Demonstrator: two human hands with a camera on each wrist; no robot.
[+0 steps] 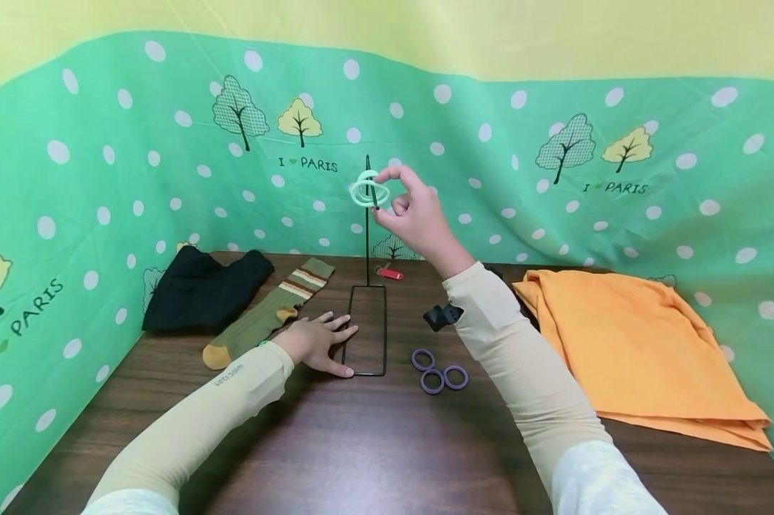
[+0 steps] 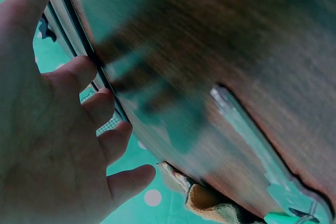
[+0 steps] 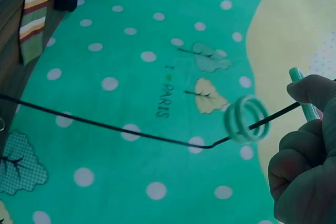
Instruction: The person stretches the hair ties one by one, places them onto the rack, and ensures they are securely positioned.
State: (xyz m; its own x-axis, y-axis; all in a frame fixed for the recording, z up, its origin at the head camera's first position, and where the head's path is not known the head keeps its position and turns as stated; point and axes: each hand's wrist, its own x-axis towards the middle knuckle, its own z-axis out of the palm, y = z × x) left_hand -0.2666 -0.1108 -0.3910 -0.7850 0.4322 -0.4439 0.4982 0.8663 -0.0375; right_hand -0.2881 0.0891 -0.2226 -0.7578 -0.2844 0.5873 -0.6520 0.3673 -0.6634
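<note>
Holding item one, I log my right hand [image 1: 413,211] raised, thumb and fingers pinching the pale green rings [image 1: 369,190], which are threaded on the tip of the black wire stand [image 1: 367,236]. In the right wrist view two rings [image 3: 245,119] sit on the wire just ahead of my fingertips, with a third green piece under the thumb.

Item two: my left hand [image 1: 316,342] lies flat and relaxed on the brown table [image 1: 335,443], fingertips touching the stand's rectangular base [image 1: 365,330].

- Three purple rings [image 1: 440,372]: below my right forearm, touching one another.
- Striped sock [image 1: 267,315]: just beyond my left hand.
- Black cloth [image 1: 200,290]: further left.
- Orange cloth [image 1: 638,343]: right of my right arm.
- Red tag [image 1: 390,272]: behind the stand.
</note>
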